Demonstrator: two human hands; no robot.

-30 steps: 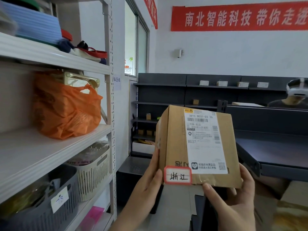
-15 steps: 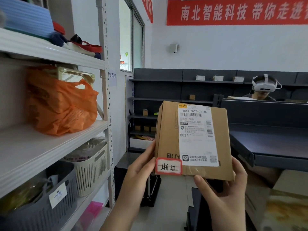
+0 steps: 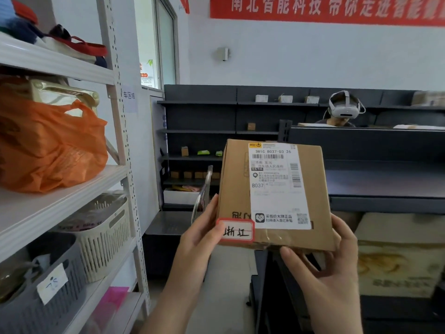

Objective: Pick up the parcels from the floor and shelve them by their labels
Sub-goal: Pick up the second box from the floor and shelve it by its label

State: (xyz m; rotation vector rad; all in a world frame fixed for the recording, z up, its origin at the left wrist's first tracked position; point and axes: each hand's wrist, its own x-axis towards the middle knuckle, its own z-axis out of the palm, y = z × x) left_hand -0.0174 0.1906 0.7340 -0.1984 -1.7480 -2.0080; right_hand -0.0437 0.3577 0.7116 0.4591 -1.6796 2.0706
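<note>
I hold a brown cardboard parcel [image 3: 236, 189] upright in front of me, its face turned toward me. It carries a white shipping label [image 3: 277, 184] and a small red-bordered sticker [image 3: 235, 232] with handwriting at its lower left corner. My left hand [image 3: 199, 239] grips the parcel's lower left edge. My right hand [image 3: 327, 268] supports it from below at the lower right. Dark grey shelves [image 3: 385, 189] stand right behind the parcel, and more dark shelving [image 3: 199, 131] with several small boxes lines the back wall.
A white rack [image 3: 57, 208] on my left holds an orange plastic bag [image 3: 48, 145], a cream basket [image 3: 106, 235] and a grey basket [image 3: 48, 297]. A person wearing a white headset [image 3: 344, 108] sits behind the grey shelf. A large box [image 3: 397, 259] sits at lower right.
The view has shifted forward and slightly up; the parcel stays in both hands, held a little higher. The person with the headset has come into clearer view behind the grey shelf.
</note>
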